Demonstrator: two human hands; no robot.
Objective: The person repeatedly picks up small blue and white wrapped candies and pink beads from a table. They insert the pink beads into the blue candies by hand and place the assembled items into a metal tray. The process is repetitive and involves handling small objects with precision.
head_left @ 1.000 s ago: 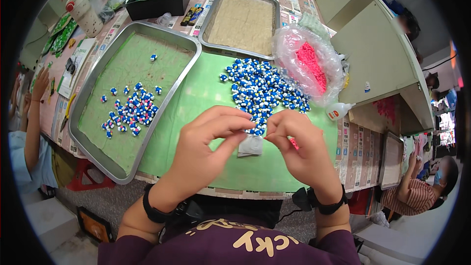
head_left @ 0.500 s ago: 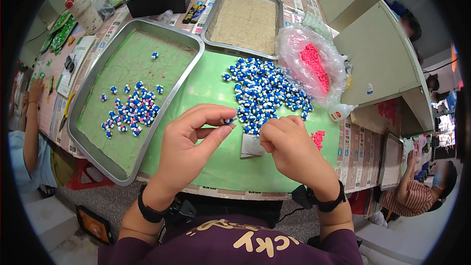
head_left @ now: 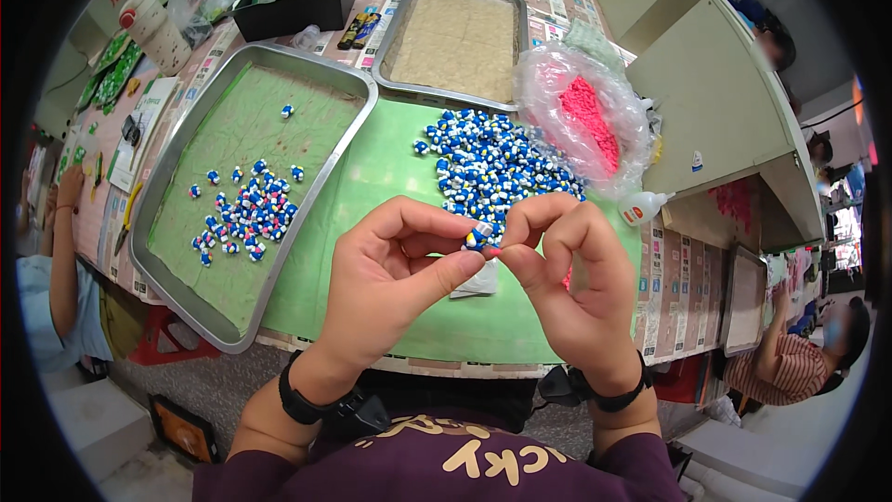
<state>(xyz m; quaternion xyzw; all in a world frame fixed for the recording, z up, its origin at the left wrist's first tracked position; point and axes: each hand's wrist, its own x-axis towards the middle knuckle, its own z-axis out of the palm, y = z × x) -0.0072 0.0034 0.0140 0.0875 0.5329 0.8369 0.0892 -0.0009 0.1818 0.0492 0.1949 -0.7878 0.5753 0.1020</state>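
Between the thumb and forefinger of my left hand point(head_left: 395, 260) is a small blue, white and yellow figurine point(head_left: 478, 237). My right hand point(head_left: 585, 279) pinches a tiny pinkish-red piece point(head_left: 492, 252), which is at the figurine's lower right side; whether it is stuck on cannot be made out. A heap of similar blue-and-white figurines point(head_left: 492, 163) lies just beyond my hands on the green mat point(head_left: 372, 158). Below my fingertips rests a small white pad point(head_left: 478, 284), partly covered. Loose pink pieces point(head_left: 568, 277) show behind my right hand, mostly hidden.
On the left, a metal tray point(head_left: 243, 102) with a green liner holds several figurines, some with pink on them. Another tray point(head_left: 455, 42) stands at the back. To the right are a plastic bag point(head_left: 624, 116) of pink pieces, a glue bottle point(head_left: 643, 208) and a cabinet point(head_left: 725, 98). Other people sit at both sides.
My right hand has risen from the white pad and now pinches a pinkish-red piece against the figurine. My left hand has moved right with the figurine, turning it into view.
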